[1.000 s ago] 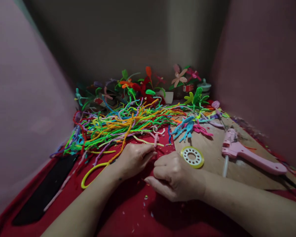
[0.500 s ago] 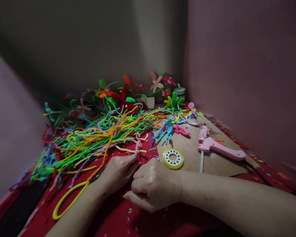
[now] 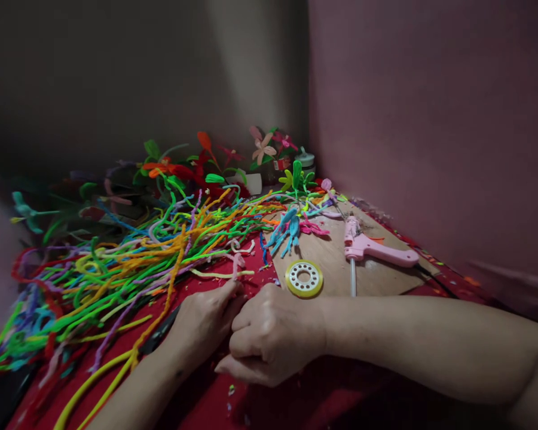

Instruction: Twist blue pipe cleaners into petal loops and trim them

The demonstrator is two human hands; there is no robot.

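My left hand (image 3: 208, 313) is closed, its thumb and fingertips pinched together. A curled pink pipe cleaner (image 3: 238, 264) rises from the tips of those fingers and looks held there. Right beside it, my right hand (image 3: 269, 337) is curled into a fist with the knuckles up. Whatever lies inside the right fingers is hidden. Beyond both hands spreads a tangled heap of coloured pipe cleaners (image 3: 161, 263), with a pale yellow one (image 3: 222, 274) near the left fingertips. A roll of yellow-edged tape (image 3: 303, 279) lies just past my right hand.
On a brown board (image 3: 327, 257) at right rests a pink glue gun (image 3: 383, 249), its cord trailing right. Blue pipe-cleaner petals (image 3: 287, 230) lie on the board's left side. Pipe-cleaner flowers (image 3: 263, 149) and a lidded jar (image 3: 305, 160) stand by the walls. Red cloth (image 3: 206, 388) covers the surface.
The view has turned slightly right, so the scene sits further left. Both hands keep nearly the same closed pose side by side.
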